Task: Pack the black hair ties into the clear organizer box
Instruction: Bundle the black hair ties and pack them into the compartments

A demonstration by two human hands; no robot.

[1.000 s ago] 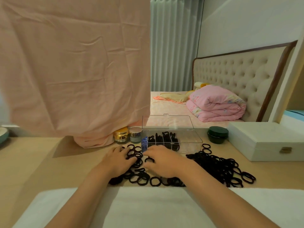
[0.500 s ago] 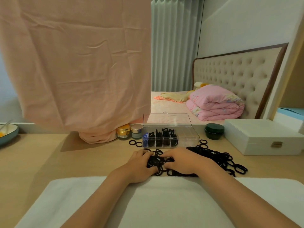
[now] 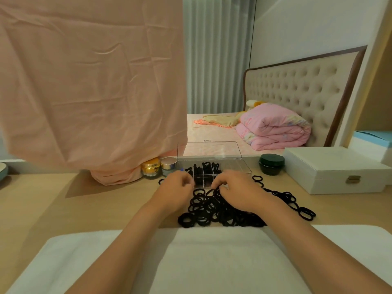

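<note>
Hands at frame centre, both at the near edge of the clear organizer box (image 3: 214,172), which sits just above them in the frame with its lid propped open behind. Left hand (image 3: 175,188) curled, fingertips pressed together near the box's left compartments; whether they pinch a tie cannot be told. Right hand (image 3: 237,190) curled too, fingers bent down at the box's near wall, grasp also hidden. Black hair ties (image 3: 214,209) lie heaped just below and between the hands, trailing toward right of frame. Several compartments at left already hold ties; right side looks unfilled. Judgement: box lies directly ahead of both hands, equally near; short forward drop suffices.
</note>
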